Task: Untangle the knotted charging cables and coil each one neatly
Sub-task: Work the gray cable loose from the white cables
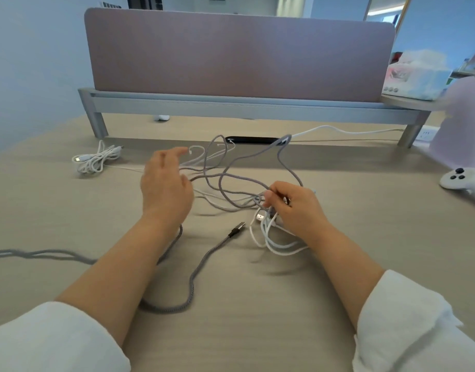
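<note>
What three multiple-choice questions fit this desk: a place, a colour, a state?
1. Where is the untouched white cable bundle? A. on the desk, left of the left hand; B. on the floor; C. in a drawer.
2. What colour is the braided cable with the free USB plug? A. red; B. grey; C. green.
3. What is the right hand doing? A. lying flat; B. holding a phone; C. pinching the cable tangle.
Answers: A, it lies past the left hand; B, its weave looks grey; C, it grips the tangle.
</note>
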A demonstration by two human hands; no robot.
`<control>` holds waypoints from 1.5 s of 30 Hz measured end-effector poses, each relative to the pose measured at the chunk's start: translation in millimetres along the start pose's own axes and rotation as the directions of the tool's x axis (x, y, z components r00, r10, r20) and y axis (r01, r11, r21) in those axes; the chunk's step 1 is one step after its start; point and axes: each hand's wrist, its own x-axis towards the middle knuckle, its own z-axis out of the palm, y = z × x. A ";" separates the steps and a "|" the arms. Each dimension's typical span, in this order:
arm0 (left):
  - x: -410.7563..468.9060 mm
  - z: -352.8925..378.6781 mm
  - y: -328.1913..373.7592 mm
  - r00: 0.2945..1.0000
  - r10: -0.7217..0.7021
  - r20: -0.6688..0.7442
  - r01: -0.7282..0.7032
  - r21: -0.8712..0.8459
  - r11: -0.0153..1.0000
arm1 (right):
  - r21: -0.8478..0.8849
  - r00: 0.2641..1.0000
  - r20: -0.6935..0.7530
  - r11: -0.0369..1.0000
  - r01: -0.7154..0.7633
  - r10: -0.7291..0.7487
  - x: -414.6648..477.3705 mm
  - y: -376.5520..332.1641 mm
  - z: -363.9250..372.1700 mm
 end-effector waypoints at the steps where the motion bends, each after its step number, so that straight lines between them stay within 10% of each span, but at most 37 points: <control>1: -3.9 1.8 8.4 0.971 0.239 0.030 -0.240 0.024 0.971 | -0.011 1.000 0.011 1.000 0.024 -0.024 -0.2 -1.8 1.4; 5: -22.7 12.1 37.5 0.742 0.608 0.282 -0.631 -0.010 0.776 | -0.156 0.978 0.028 0.966 0.207 -0.205 -1.6 -5.7 7.2; 9: -27.8 9.3 37.4 0.886 0.347 0.308 -0.311 -0.162 0.937 | -0.145 0.963 0.025 0.952 0.269 -0.268 -1.9 -10.2 7.6; 12: -23.0 6.0 33.1 0.902 0.415 0.118 -0.368 -0.290 0.883 | -0.113 0.972 0.026 0.965 0.236 -0.235 -1.4 -9.6 6.7; 16: -15.8 3.4 27.1 0.682 0.706 -0.190 -0.715 0.032 0.699 | -0.056 0.985 0.052 0.984 0.167 -0.164 -1.4 -6.3 2.9; 19: -18.5 7.3 30.7 0.586 0.811 0.012 -0.809 0.073 0.583 | -0.036 0.981 0.051 0.981 0.192 -0.190 -2.0 -8.3 3.3; 23: -17.3 14.8 24.8 0.680 0.693 0.241 -0.695 -0.088 0.713 | -0.057 0.968 0.044 0.967 0.248 -0.246 -1.4 -7.1 3.8; 28: -16.1 4.6 21.8 0.792 0.593 0.146 -0.552 -0.245 0.797 | -0.276 0.974 0.045 0.935 0.224 -0.220 -0.8 -8.8 3.6; 33: -9.4 -11.8 22.2 0.986 0.165 -0.013 -0.150 -0.486 0.861 | -0.256 0.994 0.099 0.964 0.074 -0.050 4.3 -2.5 -10.3; 41: 0.1 -11.7 18.7 0.933 -0.354 -0.060 0.205 -0.720 0.663 | -0.453 0.989 0.119 0.891 -0.020 0.082 0.7 -13.3 -18.1; 45: 3.5 -12.0 13.0 0.971 -0.240 0.002 0.219 -0.408 0.886 | -0.487 0.999 0.052 0.873 0.026 -0.001 -1.0 -11.7 -13.9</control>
